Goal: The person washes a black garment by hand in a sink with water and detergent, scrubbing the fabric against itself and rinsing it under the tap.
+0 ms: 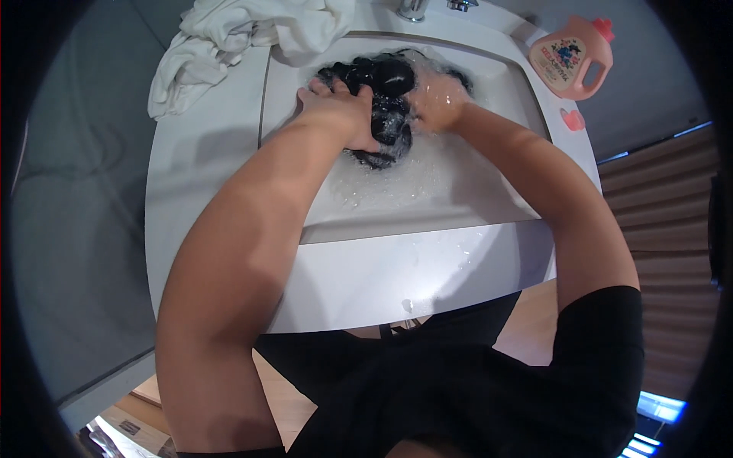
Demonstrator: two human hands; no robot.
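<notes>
A soaked black cloth (393, 122) lies bunched in the far half of the white sink (317, 229), in water with suds. Air puffs part of it into a shiny bulge above the surface. My left hand (340, 111) presses on its left side, fingers spread and thumb stretched toward the near end. On the other side, my right hand (439, 99) is partly under the foamy water against the cloth. Its fingers are hidden by water and suds, so their grip does not show.
White fabric (237, 38) is heaped on the counter at the far left. A pink jug-shaped bottle (573, 59) stands at the far right, with a small pink cap (572, 119) near it. Behind the sink is a chrome faucet (412, 9). Water drops dot the front ledge (412, 282).
</notes>
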